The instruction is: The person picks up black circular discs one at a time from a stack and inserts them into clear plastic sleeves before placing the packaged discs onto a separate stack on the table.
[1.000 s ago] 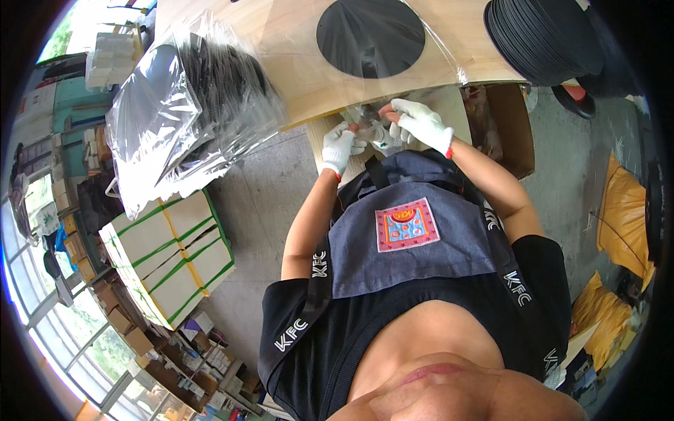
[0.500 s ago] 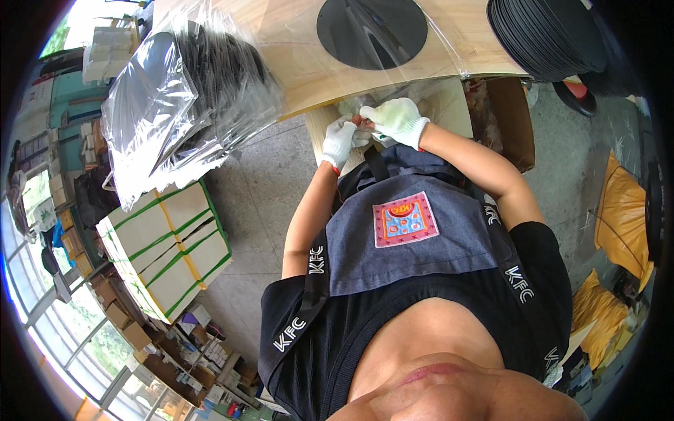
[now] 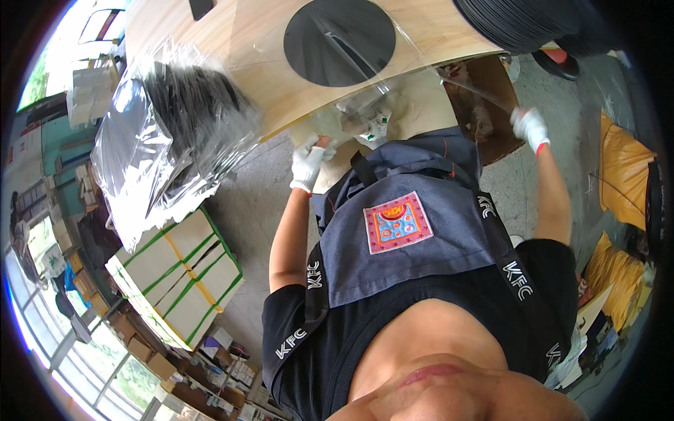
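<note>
the gloved left hand [image 3: 307,160] is closed on the near left edge of a clear plastic bag [image 3: 393,88] spread over the wooden table [image 3: 253,42]. the gloved right hand [image 3: 530,126], out to the right beside a cardboard box [image 3: 484,98], pinches the bag's right edge, stretching it. a black disc [image 3: 340,41] lies on the table.
</note>
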